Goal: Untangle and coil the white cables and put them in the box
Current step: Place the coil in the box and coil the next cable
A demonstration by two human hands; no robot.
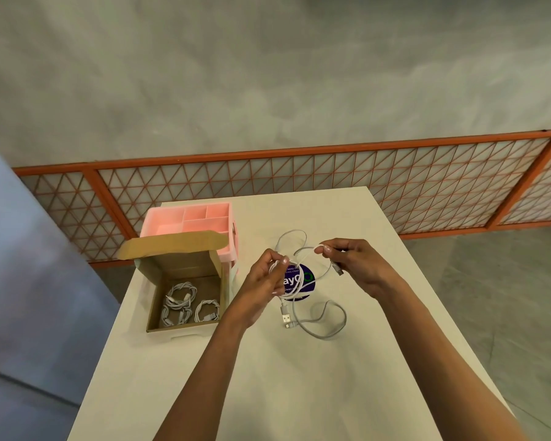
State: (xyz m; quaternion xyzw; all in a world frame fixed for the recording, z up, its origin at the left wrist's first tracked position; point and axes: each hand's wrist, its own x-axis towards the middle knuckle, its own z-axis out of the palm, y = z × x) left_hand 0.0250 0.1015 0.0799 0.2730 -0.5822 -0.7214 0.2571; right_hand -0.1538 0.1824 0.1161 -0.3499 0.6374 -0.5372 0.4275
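Above the table's middle I hold a white cable [303,259] in both hands. My left hand [264,281] pinches a gathered part of it, and my right hand [353,265] pinches another strand, with a plug end hanging just below its fingers. The rest of the cable trails down onto the table in a loose loop [328,323], with USB plugs [287,318] lying below my left hand. The open cardboard box [215,268] stands to the left, lid flap up, with several coiled white cables [185,305] inside.
A pink compartment organiser [188,221] stands behind the box at the white table's [299,377] far left. A round dark blue sticker [303,281] lies under the cable. An orange lattice railing [331,183] runs beyond the table's far edge.
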